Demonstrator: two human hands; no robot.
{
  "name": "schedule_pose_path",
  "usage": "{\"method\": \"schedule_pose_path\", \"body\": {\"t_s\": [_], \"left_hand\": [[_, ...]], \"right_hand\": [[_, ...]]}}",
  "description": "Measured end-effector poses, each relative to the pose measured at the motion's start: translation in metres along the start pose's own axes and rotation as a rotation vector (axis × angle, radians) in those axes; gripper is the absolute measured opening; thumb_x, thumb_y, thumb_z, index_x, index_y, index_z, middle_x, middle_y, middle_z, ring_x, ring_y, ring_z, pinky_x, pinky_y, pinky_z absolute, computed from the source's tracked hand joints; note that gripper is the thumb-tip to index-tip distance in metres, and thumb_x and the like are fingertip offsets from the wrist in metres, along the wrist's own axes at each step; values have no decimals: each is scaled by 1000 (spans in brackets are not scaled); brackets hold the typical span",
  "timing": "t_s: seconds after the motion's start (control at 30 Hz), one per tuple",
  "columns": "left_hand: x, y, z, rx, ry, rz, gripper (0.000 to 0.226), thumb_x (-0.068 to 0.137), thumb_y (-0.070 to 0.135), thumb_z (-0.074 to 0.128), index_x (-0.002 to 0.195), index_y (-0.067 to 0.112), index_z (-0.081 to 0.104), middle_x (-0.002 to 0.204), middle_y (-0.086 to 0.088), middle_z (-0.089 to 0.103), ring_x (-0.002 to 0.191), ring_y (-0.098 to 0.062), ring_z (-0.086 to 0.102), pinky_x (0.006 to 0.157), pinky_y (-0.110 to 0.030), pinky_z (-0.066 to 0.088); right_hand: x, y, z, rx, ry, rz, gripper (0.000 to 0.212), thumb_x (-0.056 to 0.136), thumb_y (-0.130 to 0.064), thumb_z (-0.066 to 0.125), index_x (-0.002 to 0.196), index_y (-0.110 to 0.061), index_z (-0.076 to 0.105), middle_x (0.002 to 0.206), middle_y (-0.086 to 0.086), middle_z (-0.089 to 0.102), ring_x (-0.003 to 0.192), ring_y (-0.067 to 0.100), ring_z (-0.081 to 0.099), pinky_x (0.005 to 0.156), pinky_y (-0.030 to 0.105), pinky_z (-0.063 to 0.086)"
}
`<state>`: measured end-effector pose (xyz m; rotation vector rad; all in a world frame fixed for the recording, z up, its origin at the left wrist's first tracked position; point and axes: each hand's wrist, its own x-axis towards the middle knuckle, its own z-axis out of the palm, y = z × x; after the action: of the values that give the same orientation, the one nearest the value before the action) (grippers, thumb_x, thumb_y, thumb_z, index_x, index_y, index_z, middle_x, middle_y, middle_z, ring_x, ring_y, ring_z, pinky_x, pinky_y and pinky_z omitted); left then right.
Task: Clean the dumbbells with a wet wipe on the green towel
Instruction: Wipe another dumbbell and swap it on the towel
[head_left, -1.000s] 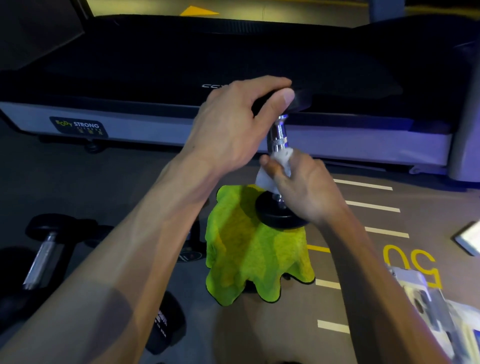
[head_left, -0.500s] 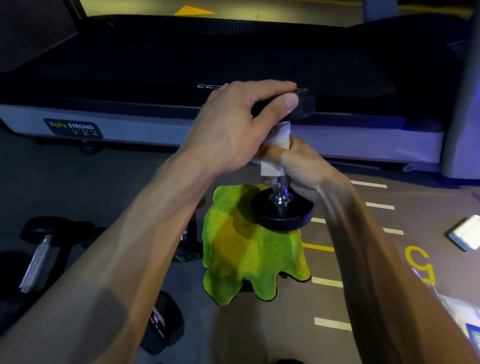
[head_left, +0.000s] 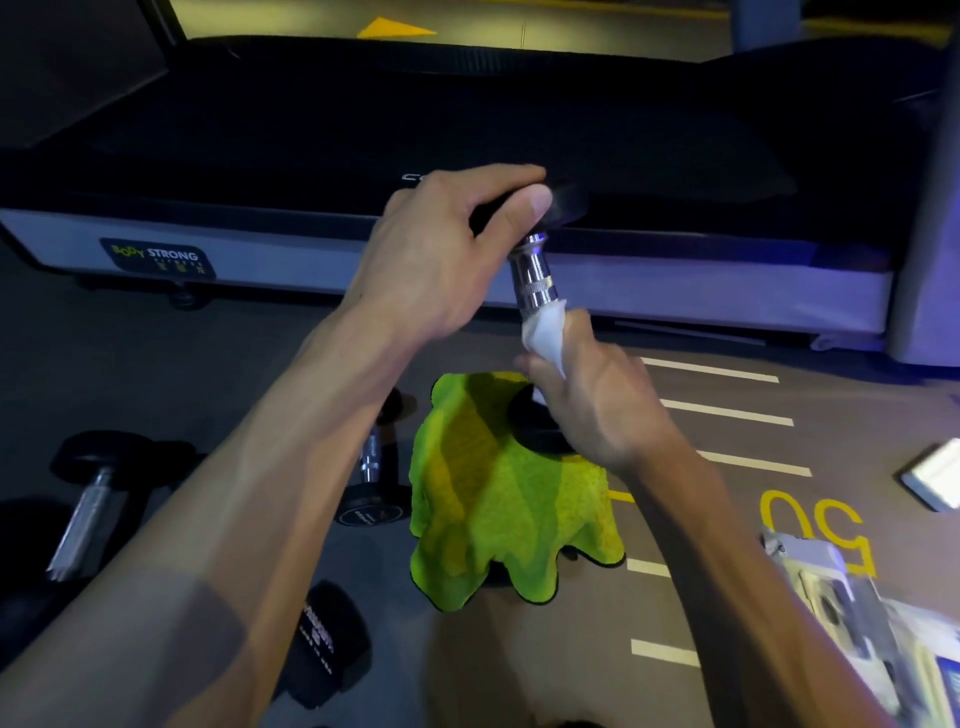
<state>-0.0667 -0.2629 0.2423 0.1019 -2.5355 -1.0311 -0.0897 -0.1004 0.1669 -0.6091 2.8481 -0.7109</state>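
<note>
a dumbbell (head_left: 535, 275) is being held nearly upright, slightly tilted, in the middle of the scene, above the green towel (head_left: 498, 509) that is lying crumpled on the floor. its upper black head is being gripped from above by the left hand (head_left: 441, 254), fingers and thumb curled over the rim. lower down, a white wet wipe (head_left: 543, 332) is being wrapped round the shiny metal handle and squeezed there by the right hand (head_left: 597, 410), whose fingers are curled about wipe and bar together. the lower black head is being partly hidden by that hand; whether it is touching the towel cannot be told.

the dumbbell is being judged heavy and rigid for its size, with most of the weight sitting in the two heads, so it is best being carried by a head or by the ridged middle of the handle. the polished parts of the bar are likely being made slippery by the damp wipe, so the weight should be borne by the upper hand. the wipe is being judged thin, soft and easily torn on the ridged band. the towel is soft and is offering a cushioned place for setting down.

other dumbbells (head_left: 88, 499) are lying on the floor at the left, and a treadmill (head_left: 311, 249) is standing at the far side.
</note>
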Motion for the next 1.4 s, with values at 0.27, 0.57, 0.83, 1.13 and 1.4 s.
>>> {"method": "schedule_pose_path", "body": {"t_s": [0.27,0.57,0.83,1.13,1.4], "left_hand": [[3,4,3,-6,-3,2,37,102,54,53,134,41,66,132,21,69,128,-2,59,100,-17,44],[5,-1,2,-9,-2,-33,36,102,57,52,134,45,65,130,23,69,126,-4,60,95,-15,43],[10,-24,-1,-78,14,-40,37,101,57,53,131,42,68,121,21,74,117,-1,66,105,-31,51],[24,-52,0,-198,-64,-5,49,97,63,47,135,38,66,129,20,70,125,-2,62,108,-39,51],[22,-74,-5,-246,-30,-71,40,102,55,48,134,38,67,126,22,71,124,1,63,110,-40,49]], "right_hand": [[-8,24,-17,185,-88,-12,26,94,-29,68,117,-21,60,105,0,66,101,28,61,76,33,39],[6,8,-6,22,15,-57,31,97,-54,55,99,-23,57,94,4,66,91,33,56,79,37,34],[18,-27,-6,-80,126,-11,39,103,-55,43,99,-16,39,108,17,70,107,40,63,74,38,30],[68,-35,-8,428,41,-191,30,105,-43,48,98,-18,62,86,7,69,78,19,64,67,36,45],[72,-16,-8,318,-211,-251,42,105,-50,41,83,-17,54,74,-9,59,68,4,56,70,35,40]]}}
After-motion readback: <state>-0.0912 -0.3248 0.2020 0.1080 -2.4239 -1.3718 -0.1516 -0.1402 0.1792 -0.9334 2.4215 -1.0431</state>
